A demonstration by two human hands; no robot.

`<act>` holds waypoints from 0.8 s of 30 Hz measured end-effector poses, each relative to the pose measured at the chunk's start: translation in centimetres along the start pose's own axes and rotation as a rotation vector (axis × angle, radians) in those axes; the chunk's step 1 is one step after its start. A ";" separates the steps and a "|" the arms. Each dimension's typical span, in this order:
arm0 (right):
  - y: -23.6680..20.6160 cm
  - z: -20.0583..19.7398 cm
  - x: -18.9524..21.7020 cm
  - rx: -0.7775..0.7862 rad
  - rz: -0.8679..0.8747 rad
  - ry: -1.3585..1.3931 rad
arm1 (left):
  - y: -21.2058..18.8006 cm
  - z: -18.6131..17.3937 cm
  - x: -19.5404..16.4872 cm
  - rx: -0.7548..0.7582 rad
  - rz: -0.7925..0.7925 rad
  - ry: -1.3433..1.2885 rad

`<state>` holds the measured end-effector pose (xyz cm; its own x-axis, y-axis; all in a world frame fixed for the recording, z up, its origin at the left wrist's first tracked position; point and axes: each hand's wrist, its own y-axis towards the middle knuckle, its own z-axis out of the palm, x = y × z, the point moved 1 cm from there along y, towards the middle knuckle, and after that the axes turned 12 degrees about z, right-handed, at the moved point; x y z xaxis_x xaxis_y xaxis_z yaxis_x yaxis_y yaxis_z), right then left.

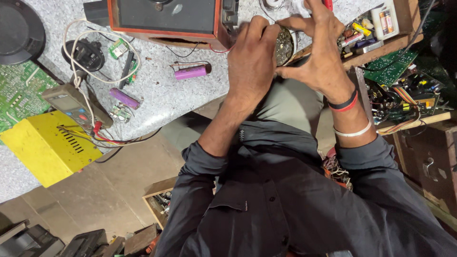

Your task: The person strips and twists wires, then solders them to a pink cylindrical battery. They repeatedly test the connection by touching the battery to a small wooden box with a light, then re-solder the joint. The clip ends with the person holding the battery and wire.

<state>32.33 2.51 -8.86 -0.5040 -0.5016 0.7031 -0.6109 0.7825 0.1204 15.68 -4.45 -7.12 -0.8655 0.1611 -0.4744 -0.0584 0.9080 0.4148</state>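
We grip a round metal speaker [284,45] between both hands, just right of the orange-framed box [166,19]. Our left hand [250,59] wraps its near edge, fingers curled; our right hand [321,52] pinches its far rim. A purple battery cell [192,72] lies below that box.

1. Workbench top [157,85]: pale grey, finely speckled.
2. Metal box [45,145] at 9 o'clock: bright yellow, dark vent slots.
3. Two cylindrical cells [192,72], [124,98]: purple.
4. Circuit board [16,90] at 10 o'clock: green; another [391,66] at 2 o'clock, green.
5. Framed case [166,19] at 12 o'clock: orange-red rim, dark panel.
6. Shirt [295,200]: dark grey.
7. Wristbands [343,103]: black and red; lower one [354,132] white.
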 end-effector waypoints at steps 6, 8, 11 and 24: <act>0.1 0.2 -0.4 -0.008 0.009 0.005 | 0.5 0.3 -0.1 0.038 0.020 0.061; 0.1 0.4 -0.5 -0.009 0.008 0.004 | 0.6 0.2 -0.1 0.043 0.014 0.059; 0.1 0.4 -0.7 -0.018 0.009 -0.005 | 0.8 0.3 -0.1 0.026 0.010 0.042; 0.3 -4.0 -0.4 -0.155 -0.075 -0.024 | 0.1 -0.5 -0.2 -0.062 -0.007 -0.034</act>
<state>34.77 4.46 -6.27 -0.4760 -0.5683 0.6712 -0.5471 0.7889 0.2800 15.64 -4.62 -6.60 -0.8476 0.1693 -0.5030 -0.0956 0.8835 0.4585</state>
